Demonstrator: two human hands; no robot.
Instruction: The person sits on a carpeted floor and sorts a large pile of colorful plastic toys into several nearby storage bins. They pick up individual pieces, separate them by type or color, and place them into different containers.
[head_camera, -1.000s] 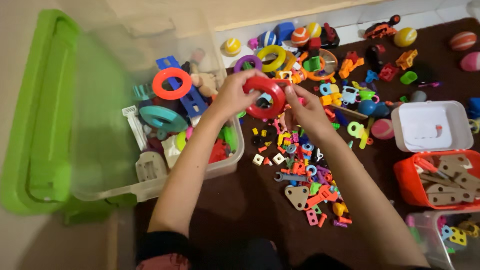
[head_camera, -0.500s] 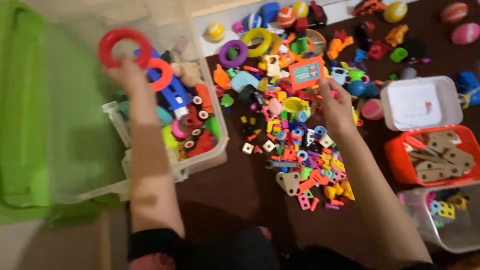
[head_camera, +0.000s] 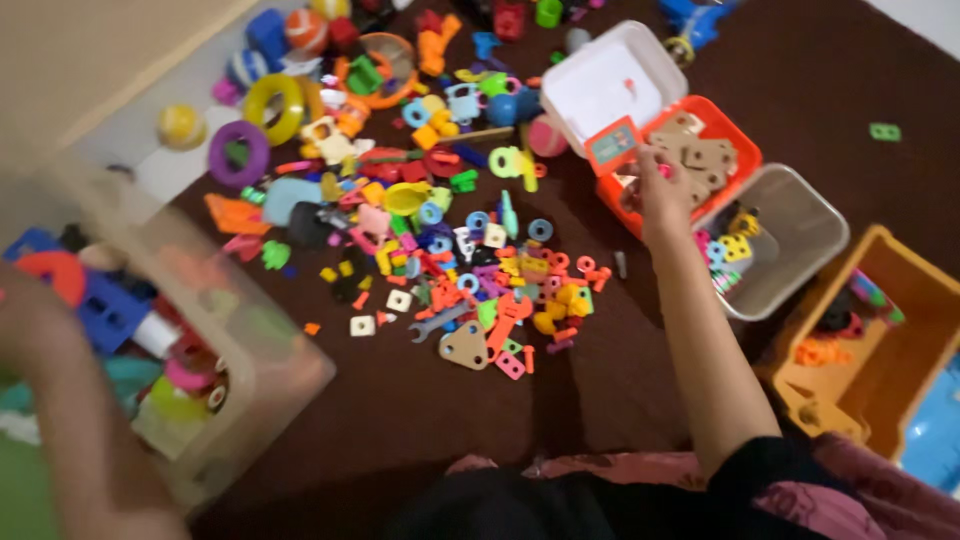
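Right hand (head_camera: 662, 195) reaches far right, pinching a small orange card (head_camera: 613, 146) over the orange box (head_camera: 735, 140); left hand's grip blurred, cannot tell, at clear bin (head_camera: 255, 365).

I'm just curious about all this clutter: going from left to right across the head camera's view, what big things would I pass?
Left arm → clear toy bin → purple ring → pile of small plastic pieces → right hand → red box of wooden pieces → clear tub → orange bin.

Right hand (head_camera: 662, 195) outstretched; left hand (head_camera: 30, 320) blurred, low.
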